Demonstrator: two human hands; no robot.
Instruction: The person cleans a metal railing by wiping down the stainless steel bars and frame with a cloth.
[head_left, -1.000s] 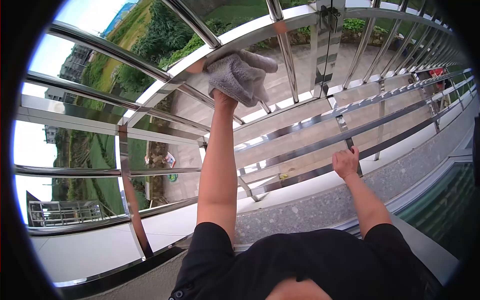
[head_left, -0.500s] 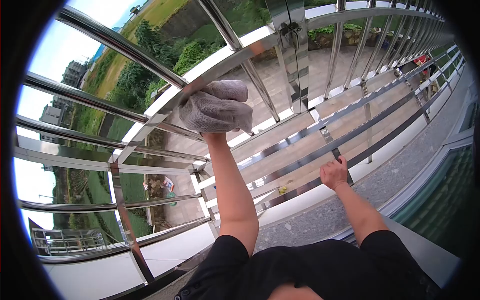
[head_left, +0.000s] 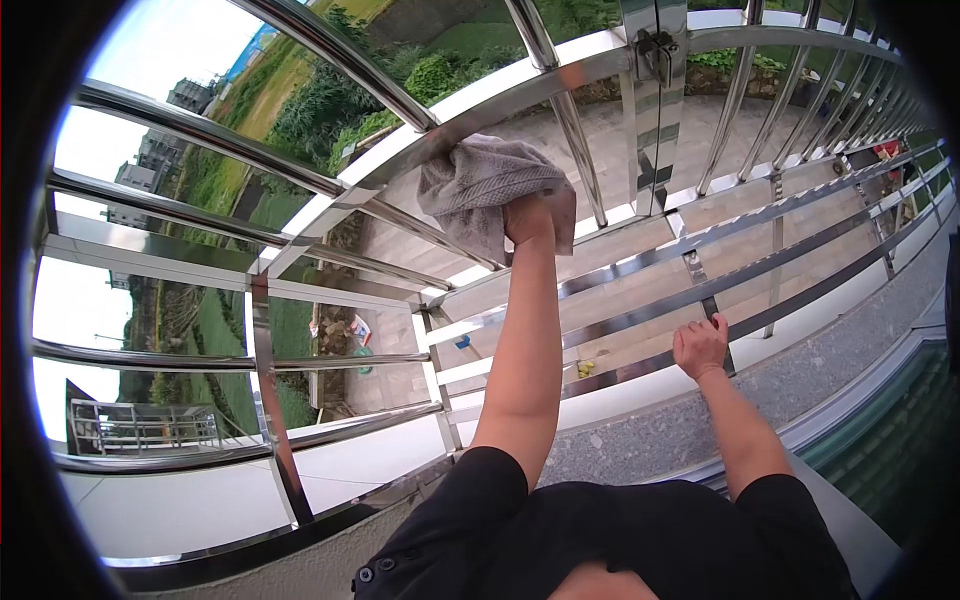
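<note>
A grey towel [head_left: 478,188] is bunched in my left hand [head_left: 530,220], whose fingers are mostly hidden by the cloth. One side of the towel lies against the underside of a curved steel rail [head_left: 590,72], and its loose edges hang around my wrist. My right hand [head_left: 700,348] is closed on a flat metal bar [head_left: 800,298] lower down, where an upright strip meets it. My thumb shows on top, while the fingertips are hidden.
Round steel bars [head_left: 220,135] cross at the left. A latch [head_left: 655,45] sits on the upright post. Far below the bars lies a tiled floor [head_left: 620,290]. A speckled stone ledge [head_left: 620,445] and a window [head_left: 885,430] run along the right.
My left hand has shifted slightly right with the towel, which has turned and hangs more loosely. The whole view has swung a little. My right hand keeps its place on the bar.
</note>
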